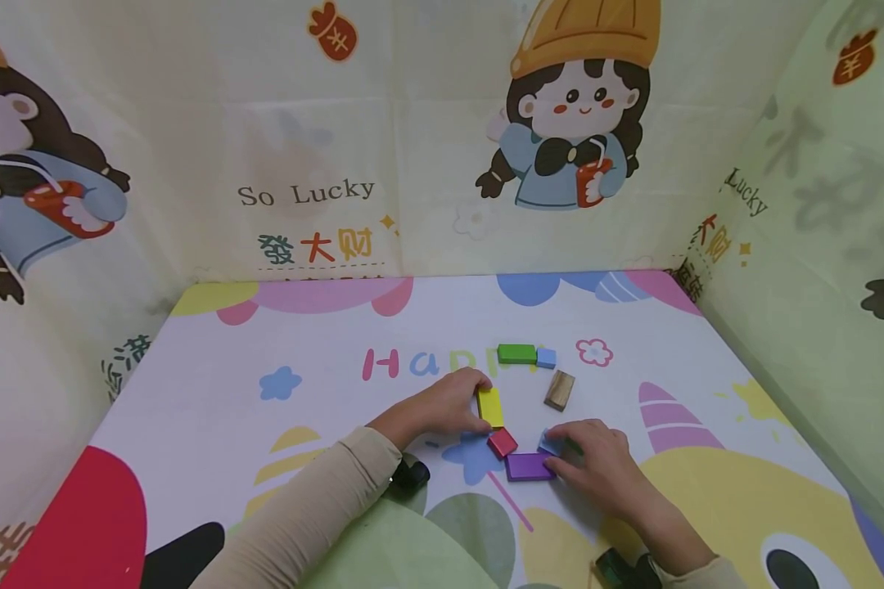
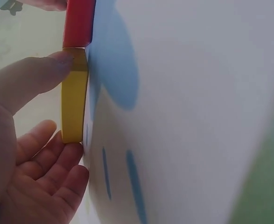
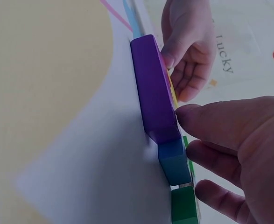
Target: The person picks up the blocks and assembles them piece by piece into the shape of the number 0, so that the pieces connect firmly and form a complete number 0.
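My left hand (image 1: 453, 401) spans a yellow block (image 1: 490, 407) lengthwise, its thumb at the near end beside a red block (image 1: 502, 444) and its fingers at the far end. A purple block (image 1: 529, 467) lies at the red block's near corner. Over the purple block's right end, my right hand (image 1: 597, 462) rests its thumb at the edge. In the right wrist view, its other fingertips reach the small blue block (image 3: 175, 161) and a green block (image 3: 185, 205), which stand in line beyond the purple one. In the head view the right fingers mostly hide that green block.
Farther back lie another green block (image 1: 516, 354) and a light blue cube (image 1: 546, 357), side by side. A brown wooden block (image 1: 559, 391) sits tilted in front of them. Together the blocks form a loose ring on the printed tabletop (image 1: 324, 327). Patterned cloth walls (image 1: 442, 147) enclose the table.
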### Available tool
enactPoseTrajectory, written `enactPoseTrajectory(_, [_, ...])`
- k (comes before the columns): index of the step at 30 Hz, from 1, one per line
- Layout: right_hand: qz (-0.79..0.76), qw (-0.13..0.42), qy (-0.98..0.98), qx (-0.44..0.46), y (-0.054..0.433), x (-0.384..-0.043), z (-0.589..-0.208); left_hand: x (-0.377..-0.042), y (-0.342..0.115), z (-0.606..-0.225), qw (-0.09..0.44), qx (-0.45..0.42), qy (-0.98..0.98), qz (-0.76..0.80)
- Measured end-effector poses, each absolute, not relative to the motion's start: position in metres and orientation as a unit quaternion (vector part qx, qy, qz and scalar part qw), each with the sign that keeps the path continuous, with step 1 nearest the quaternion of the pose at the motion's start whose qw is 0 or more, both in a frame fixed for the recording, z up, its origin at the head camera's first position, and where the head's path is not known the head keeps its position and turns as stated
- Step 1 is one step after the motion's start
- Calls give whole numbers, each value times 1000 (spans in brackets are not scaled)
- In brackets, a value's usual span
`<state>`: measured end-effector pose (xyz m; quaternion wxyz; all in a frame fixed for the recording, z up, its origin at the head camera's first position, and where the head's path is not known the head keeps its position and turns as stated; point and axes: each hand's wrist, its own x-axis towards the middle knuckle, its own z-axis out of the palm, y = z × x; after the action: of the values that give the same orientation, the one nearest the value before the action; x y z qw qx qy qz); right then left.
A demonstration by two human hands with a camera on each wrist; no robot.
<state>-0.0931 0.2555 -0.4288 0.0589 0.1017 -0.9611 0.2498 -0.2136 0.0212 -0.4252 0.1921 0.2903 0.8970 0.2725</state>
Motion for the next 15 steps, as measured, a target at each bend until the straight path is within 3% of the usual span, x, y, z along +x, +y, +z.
enactPoseTrajectory(15, [253,55,-961,99,256,-93,-428,-216,19,-422,202,294,895,268])
